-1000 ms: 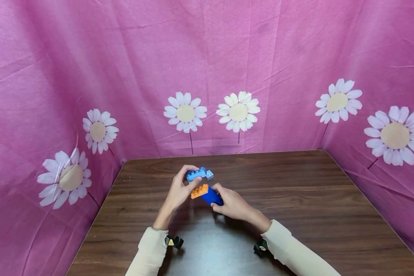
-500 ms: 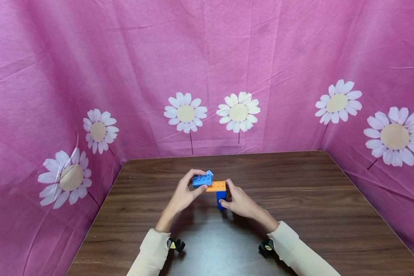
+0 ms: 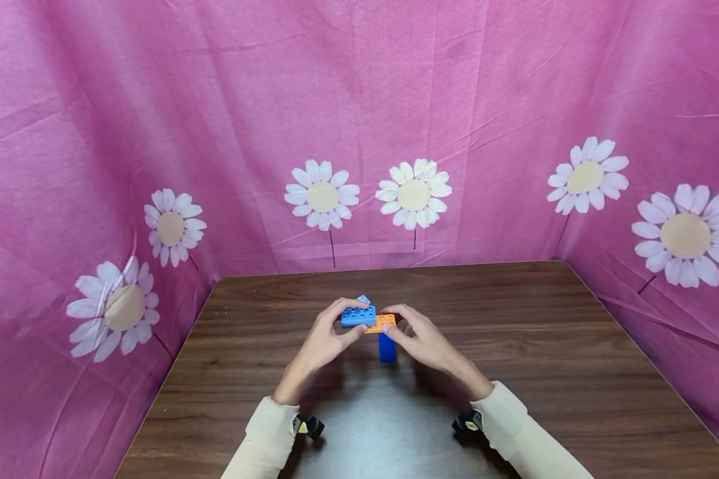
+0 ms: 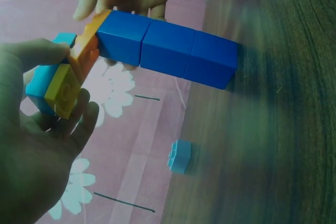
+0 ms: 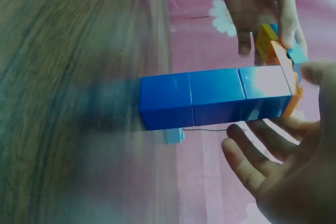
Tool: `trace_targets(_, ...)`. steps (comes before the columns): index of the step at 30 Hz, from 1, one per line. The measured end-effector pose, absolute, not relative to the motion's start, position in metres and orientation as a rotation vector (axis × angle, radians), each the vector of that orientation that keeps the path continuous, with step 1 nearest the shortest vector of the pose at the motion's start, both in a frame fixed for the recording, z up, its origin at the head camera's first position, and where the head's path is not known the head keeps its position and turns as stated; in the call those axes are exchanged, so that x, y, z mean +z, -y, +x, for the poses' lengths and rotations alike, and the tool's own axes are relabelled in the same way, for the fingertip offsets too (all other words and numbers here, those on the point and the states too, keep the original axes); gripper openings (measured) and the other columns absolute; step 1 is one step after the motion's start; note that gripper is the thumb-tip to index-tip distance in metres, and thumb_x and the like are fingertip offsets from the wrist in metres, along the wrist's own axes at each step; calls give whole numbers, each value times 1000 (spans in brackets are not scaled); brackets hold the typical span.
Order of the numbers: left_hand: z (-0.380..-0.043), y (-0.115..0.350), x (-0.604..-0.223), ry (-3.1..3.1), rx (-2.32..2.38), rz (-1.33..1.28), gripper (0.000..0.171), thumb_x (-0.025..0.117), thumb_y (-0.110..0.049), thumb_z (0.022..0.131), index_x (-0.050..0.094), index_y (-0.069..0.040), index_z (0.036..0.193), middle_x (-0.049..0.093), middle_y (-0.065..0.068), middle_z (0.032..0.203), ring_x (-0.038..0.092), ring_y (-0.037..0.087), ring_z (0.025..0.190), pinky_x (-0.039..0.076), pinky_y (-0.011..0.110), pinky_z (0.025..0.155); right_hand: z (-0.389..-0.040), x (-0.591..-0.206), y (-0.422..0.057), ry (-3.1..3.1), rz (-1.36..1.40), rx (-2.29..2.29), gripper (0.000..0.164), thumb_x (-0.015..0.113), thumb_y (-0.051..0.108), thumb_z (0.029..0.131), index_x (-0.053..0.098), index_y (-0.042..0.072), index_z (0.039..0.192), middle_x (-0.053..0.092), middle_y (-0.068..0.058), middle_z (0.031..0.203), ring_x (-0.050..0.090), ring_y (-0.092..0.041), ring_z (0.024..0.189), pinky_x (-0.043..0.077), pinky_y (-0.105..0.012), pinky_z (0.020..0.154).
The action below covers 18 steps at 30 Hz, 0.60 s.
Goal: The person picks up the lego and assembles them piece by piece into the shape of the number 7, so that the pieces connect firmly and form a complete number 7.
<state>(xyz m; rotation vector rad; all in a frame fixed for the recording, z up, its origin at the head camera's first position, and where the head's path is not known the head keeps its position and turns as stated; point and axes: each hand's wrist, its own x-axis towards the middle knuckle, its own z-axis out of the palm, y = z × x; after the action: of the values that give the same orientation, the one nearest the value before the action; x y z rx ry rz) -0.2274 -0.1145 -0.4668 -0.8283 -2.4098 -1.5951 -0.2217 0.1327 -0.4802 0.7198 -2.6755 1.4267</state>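
My left hand (image 3: 323,338) pinches a light blue brick (image 3: 357,316) between thumb and fingers. Under that brick sits a yellow brick (image 4: 64,92), seen in both wrist views. The light blue brick lies over the left end of an orange brick (image 3: 388,320). Beneath the orange brick's right part stands an upright tower of dark blue bricks (image 3: 387,348), three high in the wrist views. My right hand (image 3: 427,342) curls round the tower's top, thumb in front and index finger behind the orange brick. How firmly its fingertips touch is hard to see.
A small light blue brick (image 4: 179,156) stands on the wooden table (image 3: 515,346), behind the held pieces. Pink cloth (image 3: 359,100) printed with daisies hangs round the table's back and sides.
The tower was tilted, then set upright with the orange brick on top. My left hand brought its bricks right onto the orange brick. My right hand slid up from the dark blue bricks.
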Motion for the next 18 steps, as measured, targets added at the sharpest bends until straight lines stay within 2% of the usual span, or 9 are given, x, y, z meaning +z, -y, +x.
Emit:
trace_targets(3, -227, 114, -467, 2416, -1574, -831, 39, 82, -10, 94, 72, -22, 130, 71, 2, 127, 64, 18, 114, 56, 28, 93, -223, -478, -132, 2632, 675, 1469, 28, 60, 32, 110, 70, 16, 132, 72, -3, 125, 66, -18, 101, 57, -28, 84)
trace_targets(7, -227, 114, -467, 2408, -1563, -857, 39, 82, -11, 94, 71, -22, 130, 72, 1, 125, 64, 17, 114, 57, 27, 91, -224, -479, -131, 2635, 621, 1479, 24, 61, 31, 110, 73, 17, 125, 76, -1, 117, 68, -15, 98, 57, -26, 82)
trace_targets(15, -226, 112, -466, 2402, -1517, -886, 37, 81, -9, 94, 72, -19, 129, 74, 3, 125, 66, 20, 116, 57, 31, 96, -223, -475, -130, 2670, 571, 1537, 27, 61, 37, 109, 74, 19, 124, 77, -2, 116, 68, -14, 96, 57, -30, 84)
trace_targets(18, -225, 109, -465, 2412, -1548, -884, 36, 80, -9, 95, 71, -19, 129, 73, 6, 128, 67, 22, 114, 57, 31, 97, -222, -474, -131, 2682, 555, 1579, 27, 61, 37, 109, 73, 19, 125, 76, -4, 115, 68, -17, 94, 57, -31, 81)
